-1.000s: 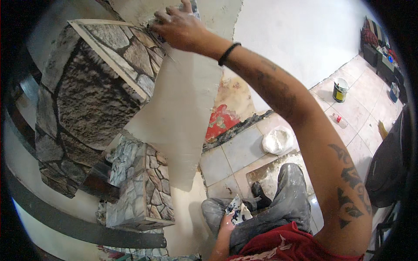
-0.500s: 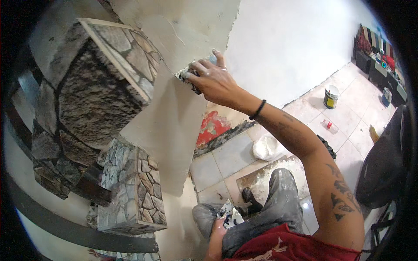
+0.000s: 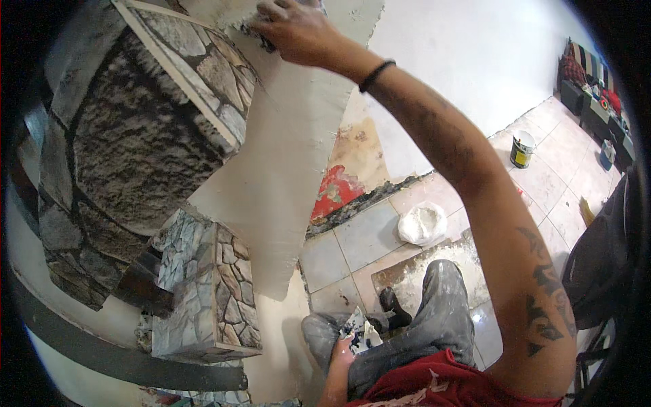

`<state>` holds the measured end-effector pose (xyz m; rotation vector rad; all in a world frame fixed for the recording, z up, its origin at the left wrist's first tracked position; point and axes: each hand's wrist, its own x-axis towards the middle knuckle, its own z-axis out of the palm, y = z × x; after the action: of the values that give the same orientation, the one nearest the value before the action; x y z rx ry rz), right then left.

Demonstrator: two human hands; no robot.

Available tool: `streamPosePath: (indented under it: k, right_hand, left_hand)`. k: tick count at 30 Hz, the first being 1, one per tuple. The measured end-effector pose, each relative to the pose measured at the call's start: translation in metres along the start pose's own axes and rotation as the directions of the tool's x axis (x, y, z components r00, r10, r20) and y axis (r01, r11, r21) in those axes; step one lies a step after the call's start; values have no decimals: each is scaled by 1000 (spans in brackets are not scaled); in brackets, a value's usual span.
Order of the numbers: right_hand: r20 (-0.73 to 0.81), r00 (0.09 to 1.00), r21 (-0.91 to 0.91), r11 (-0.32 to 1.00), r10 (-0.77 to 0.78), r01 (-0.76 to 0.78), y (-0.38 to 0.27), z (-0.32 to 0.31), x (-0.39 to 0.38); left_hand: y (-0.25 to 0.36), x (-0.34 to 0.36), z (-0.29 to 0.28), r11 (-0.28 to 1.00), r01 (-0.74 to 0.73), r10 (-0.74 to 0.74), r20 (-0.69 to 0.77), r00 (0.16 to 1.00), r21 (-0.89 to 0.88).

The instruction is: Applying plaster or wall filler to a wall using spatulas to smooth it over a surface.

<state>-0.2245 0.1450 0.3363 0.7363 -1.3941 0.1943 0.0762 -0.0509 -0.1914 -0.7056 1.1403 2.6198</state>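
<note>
My right hand (image 3: 293, 32) is raised high against the wall, its fingers closed round a plaster-smeared putty knife (image 3: 263, 41); the blade is mostly hidden. Under and below it runs a band of smooth, wet-looking grey-beige plaster (image 3: 271, 163), beside the stone-patterned ledge. Low over my lap, my left hand (image 3: 343, 353) grips a second putty knife (image 3: 363, 334), a pale, plaster-caked blade with dark patches. An open bag of white filler powder (image 3: 424, 224) stands on the floor to the right of the wall's foot.
A stone-patterned box ledge (image 3: 142, 136) juts out at the left, with a smaller stone-patterned block (image 3: 210, 298) below it. A bare red patch (image 3: 336, 193) shows low on the wall. Farther right stand a bucket (image 3: 522, 149) and a dark chair (image 3: 600, 244).
My right hand has moved up along the wall and slightly left, with the putty knife still in it. The left hand stays over my lap.
</note>
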Motion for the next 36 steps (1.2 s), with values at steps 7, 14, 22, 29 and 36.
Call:
streamPosePath:
  k: [7,14,22,29,36]
  right_hand:
    - [131,989,19,997,73,-76,-30,10,-109]
    - [416,900,130,972,127,-197,-51,-39,-127]
    - [139,977,104,979,160,-175,-15,-25,9]
    - [-8,997,-50,996,73,-73,-36,8,-25]
    - [213,974,122,987,78,-106,-82,6,-125]
  left_hand:
    - [2,2,7,998,49,-46,-85,995,33]
    - [-6,11,-23,1000,18,-17,35,999,-4]
    - [-7,7,-20,999,40,-40,1,999,-8]
    - [-2,9,-10,999,-38,39,54,998,-14]
    - [1,8,-9,998,-60,60,15,998,21]
